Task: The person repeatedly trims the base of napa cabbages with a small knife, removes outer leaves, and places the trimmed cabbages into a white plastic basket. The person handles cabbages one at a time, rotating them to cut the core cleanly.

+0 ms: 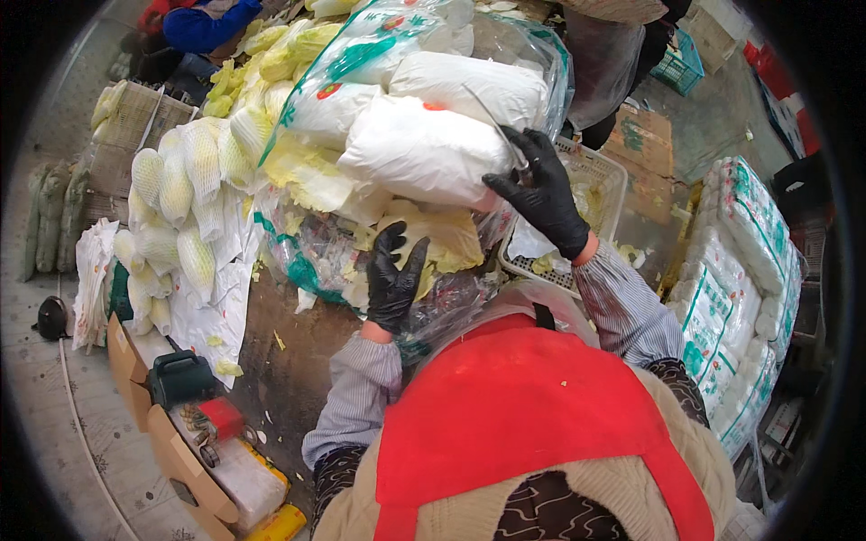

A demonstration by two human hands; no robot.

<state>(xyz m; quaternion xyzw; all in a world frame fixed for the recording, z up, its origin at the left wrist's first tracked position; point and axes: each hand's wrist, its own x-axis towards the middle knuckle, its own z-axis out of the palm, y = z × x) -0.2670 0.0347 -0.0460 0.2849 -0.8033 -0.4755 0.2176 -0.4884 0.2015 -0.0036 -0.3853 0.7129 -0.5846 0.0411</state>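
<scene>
My right hand (541, 186), in a black glove, grips a knife (497, 125) whose thin blade points up and left over a white plastic-wrapped bundle (426, 152). The thumb is at that bundle's right end. My left hand (394, 274), also black-gloved, is held with fingers apart and nothing in it, beside loose yellow cabbage leaves (453, 237). More white bundles (467, 81) lie in a large clear bag with green print. To the left, napa cabbages in foam net sleeves (183, 176) are piled on white plastic bags (216, 304).
A white plastic crate (612, 196) holding leaf scraps stands at the right. Packed bags (724, 318) are stacked farther right. A dark green container (179, 379) and open cardboard box (183, 460) are at lower left. Other people are at the top edge.
</scene>
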